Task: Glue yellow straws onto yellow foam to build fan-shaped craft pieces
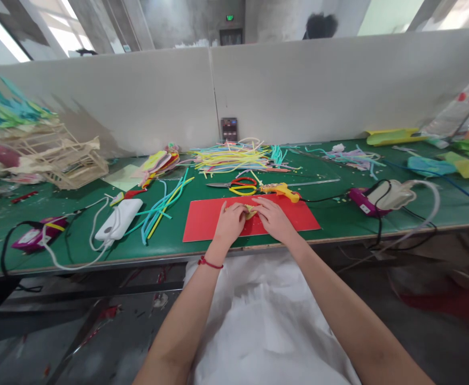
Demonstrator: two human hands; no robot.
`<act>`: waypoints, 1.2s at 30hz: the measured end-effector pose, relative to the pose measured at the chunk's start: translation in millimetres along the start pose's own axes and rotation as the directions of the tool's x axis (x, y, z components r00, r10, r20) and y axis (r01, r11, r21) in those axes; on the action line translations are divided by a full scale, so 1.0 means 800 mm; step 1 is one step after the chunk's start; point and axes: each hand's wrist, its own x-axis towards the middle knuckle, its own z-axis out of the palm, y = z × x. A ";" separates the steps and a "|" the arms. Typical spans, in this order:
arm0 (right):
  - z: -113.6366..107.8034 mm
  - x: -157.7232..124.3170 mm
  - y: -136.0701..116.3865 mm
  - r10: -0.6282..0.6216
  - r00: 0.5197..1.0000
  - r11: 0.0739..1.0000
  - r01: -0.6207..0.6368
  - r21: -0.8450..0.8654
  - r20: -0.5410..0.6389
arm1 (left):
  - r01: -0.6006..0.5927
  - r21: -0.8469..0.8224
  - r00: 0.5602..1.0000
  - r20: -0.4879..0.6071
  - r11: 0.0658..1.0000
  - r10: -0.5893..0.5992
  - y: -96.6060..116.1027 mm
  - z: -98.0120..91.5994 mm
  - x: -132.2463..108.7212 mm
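Two hands meet on one yellow piece (250,212) at the middle of the red mat (202,227).

Left hand (229,222) and right hand (272,218) come in from either side, and each pinches an end of the yellow piece with its fingertips. It lies straight ahead between them, equally near to both, just off the mat's far edge. What shows of it runs left to right, though the fingers hide most of it, so its shape and whether it is lifted off the mat cannot be told. A yellow glue gun (281,190) lies just beyond the right hand on the green table (338,214), and scissors (238,184) lie beyond the left.
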 end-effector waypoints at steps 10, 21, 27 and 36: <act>0.000 0.000 -0.002 -0.024 1.000 0.999 0.024 -0.043 -0.008 | 0.007 -0.009 1.000 -0.008 1.000 -0.007 0.001 0.000 0.000; 0.002 0.001 0.003 0.091 0.980 0.993 -0.102 -0.055 -0.176 | 0.003 -0.025 0.999 -0.034 1.000 -0.004 0.003 -0.001 0.000; 0.008 0.002 0.006 0.107 0.983 0.992 -0.116 -0.049 -0.151 | -0.017 0.008 0.999 -0.030 1.000 0.017 0.005 0.000 0.000; 0.007 0.003 0.008 0.126 0.985 0.990 -0.133 -0.052 -0.119 | -0.023 0.018 0.999 -0.041 1.000 0.024 0.003 0.001 -0.001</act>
